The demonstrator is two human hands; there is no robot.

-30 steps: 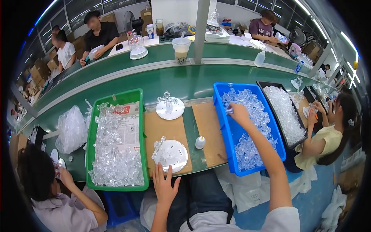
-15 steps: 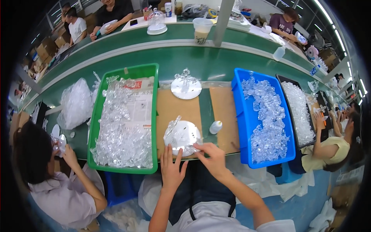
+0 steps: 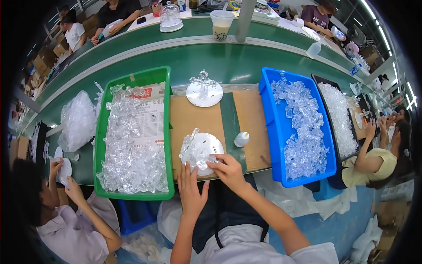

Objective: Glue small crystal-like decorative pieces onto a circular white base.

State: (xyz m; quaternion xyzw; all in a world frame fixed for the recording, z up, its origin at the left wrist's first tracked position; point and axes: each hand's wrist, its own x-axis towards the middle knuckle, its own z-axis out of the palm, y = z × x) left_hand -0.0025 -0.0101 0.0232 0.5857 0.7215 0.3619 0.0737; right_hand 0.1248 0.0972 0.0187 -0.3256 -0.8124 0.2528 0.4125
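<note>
A round white disc (image 3: pixel 212 141) lies on the brown cardboard in front of me, with a clear plastic piece (image 3: pixel 188 143) along its left side. The fingers of my right hand (image 3: pixel 229 172) are pinched on another clear plastic part (image 3: pixel 203 162) at the disc's near right; its exact shape is hard to make out. My left hand (image 3: pixel 192 190) has its fingers stretched out, the tips touching the disc's near left edge. Farther back stands a second white disc (image 3: pixel 204 100) carrying an upright clear ornament (image 3: pixel 203 82). A small white bottle (image 3: pixel 241 139) sits right of the near disc.
To the left is a green tray (image 3: pixel 169 119) of clear parts on newspaper; to the right, a blue bin (image 3: pixel 327 145) and a black tray (image 3: pixel 317 79) hold more. A plastic bag (image 3: pixel 79 121) lies far left. Co-workers sit on both sides, one holding a white disc (image 3: pixel 65 170).
The whole view has shifted a little. My right hand has moved slightly left over the disc with the clear part. The co-worker on the left now holds a white disc up on edge.
</note>
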